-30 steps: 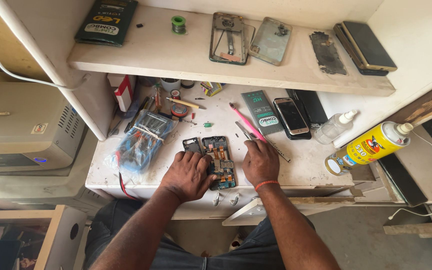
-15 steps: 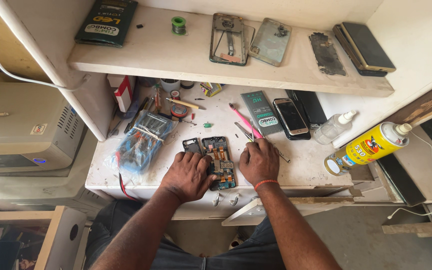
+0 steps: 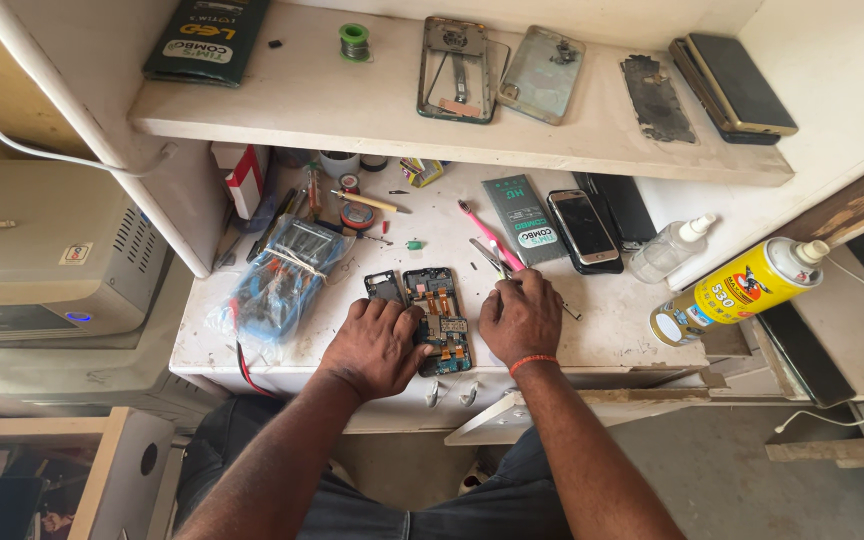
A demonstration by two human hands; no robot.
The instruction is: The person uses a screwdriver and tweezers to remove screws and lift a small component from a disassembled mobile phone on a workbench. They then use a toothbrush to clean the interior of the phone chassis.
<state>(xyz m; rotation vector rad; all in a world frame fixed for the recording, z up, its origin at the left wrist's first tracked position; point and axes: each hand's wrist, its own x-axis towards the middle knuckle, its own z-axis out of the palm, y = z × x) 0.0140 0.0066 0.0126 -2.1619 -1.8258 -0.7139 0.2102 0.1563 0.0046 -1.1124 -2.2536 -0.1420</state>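
Upper shelf (image 3: 282, 110) carried a dark green box (image 3: 207, 38), a green solder spool (image 3: 354, 38), two bare phone frames (image 3: 457, 68), a grey back panel (image 3: 657, 97) and stacked dark phones (image 3: 737, 88). On the worktop (image 3: 612, 330): a yellow spray can (image 3: 737, 292) lying on its side, a clear dropper bottle (image 3: 667, 250), a black smartphone (image 3: 582, 228), a green-and-black flat pack (image 3: 520, 218), a pink toothbrush (image 3: 487, 232) and a blue multimeter in a plastic bag (image 3: 282, 280). A beige machine (image 3: 52, 260) stood left of the worktop.
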